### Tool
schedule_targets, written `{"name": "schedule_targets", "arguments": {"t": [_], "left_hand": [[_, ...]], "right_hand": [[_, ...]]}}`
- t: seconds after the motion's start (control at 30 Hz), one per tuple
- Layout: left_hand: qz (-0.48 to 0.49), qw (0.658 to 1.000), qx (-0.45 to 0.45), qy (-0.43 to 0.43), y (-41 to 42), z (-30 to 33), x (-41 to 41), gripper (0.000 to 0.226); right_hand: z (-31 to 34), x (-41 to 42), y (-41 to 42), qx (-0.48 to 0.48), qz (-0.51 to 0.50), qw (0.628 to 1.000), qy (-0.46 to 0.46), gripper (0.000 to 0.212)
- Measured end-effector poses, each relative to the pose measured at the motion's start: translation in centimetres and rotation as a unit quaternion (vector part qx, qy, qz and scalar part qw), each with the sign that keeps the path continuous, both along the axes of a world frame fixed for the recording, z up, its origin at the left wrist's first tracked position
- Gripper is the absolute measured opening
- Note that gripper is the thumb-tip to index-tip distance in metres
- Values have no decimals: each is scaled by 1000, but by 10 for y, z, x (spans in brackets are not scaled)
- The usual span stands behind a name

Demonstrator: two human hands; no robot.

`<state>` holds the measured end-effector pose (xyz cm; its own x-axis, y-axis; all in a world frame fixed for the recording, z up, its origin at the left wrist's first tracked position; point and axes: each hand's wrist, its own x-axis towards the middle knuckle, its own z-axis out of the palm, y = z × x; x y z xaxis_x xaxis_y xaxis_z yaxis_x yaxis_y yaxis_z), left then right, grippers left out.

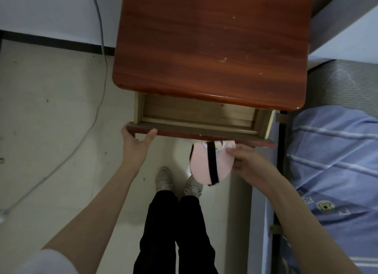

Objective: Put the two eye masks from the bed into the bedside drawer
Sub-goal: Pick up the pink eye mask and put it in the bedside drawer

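The bedside drawer [196,130] of a red-brown wooden nightstand [212,48] stands pulled open, and its pale wooden inside looks bare. My left hand [137,144] grips the left end of the drawer front. My right hand [249,163] holds a pink eye mask [201,167] with a black strap, just below and in front of the drawer's right part. A second, lighter piece with a print peeks out at the top of the pink mask; I cannot tell if it is the other eye mask.
The bed [335,161] with a blue striped cover lies at the right, close to the nightstand. A white cable [100,101] runs down the wall and across the tiled floor on the left. My legs and shoes [178,183] are below the drawer.
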<state>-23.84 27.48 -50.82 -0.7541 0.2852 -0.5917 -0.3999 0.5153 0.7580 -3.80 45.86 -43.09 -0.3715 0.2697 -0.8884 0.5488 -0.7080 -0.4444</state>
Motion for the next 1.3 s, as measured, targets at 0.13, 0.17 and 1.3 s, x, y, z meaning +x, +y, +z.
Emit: {"name": "schedule_targets", "arguments": {"t": [0.13,0.17,1.3], "left_hand": [[-7,1000,16,-4,-3,2,-1,65],[-12,1000,19,-7,-5,3,-1,65],[-374,900,-222,19,-24,63,-28,65]], "right_hand": [[0,-55,2,-37,-77,995,45,21],[-3,-69,1,-41,-99,993,47,17],[-1,-124,-34,244,90,961,-97,31]]}}
